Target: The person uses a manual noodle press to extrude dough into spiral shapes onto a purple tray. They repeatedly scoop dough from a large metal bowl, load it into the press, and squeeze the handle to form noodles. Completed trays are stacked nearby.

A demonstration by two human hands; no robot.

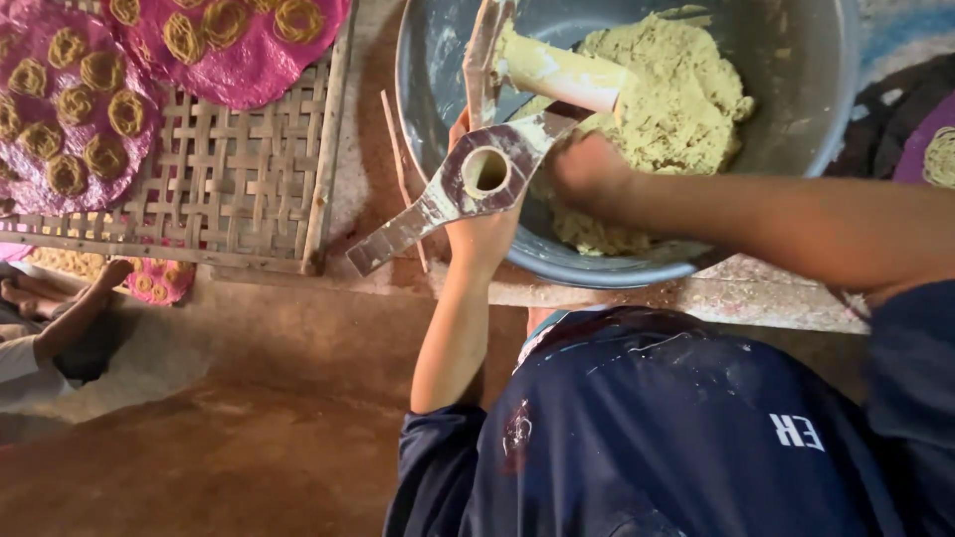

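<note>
One grey basin (806,119): yellow dough (676,99). Left hand (484,231) fingers wrapped round one wooden press (468,179); right hand (587,169) in dough, fingers' state unclear.

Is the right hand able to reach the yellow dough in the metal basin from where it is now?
Probably yes. The right hand is already inside the metal basin, beside the yellow dough, with nothing between them. The left hand holds the press off to the side.

Dough (676,94) in basin (806,109); woven tray (234,179) left of it.
</note>
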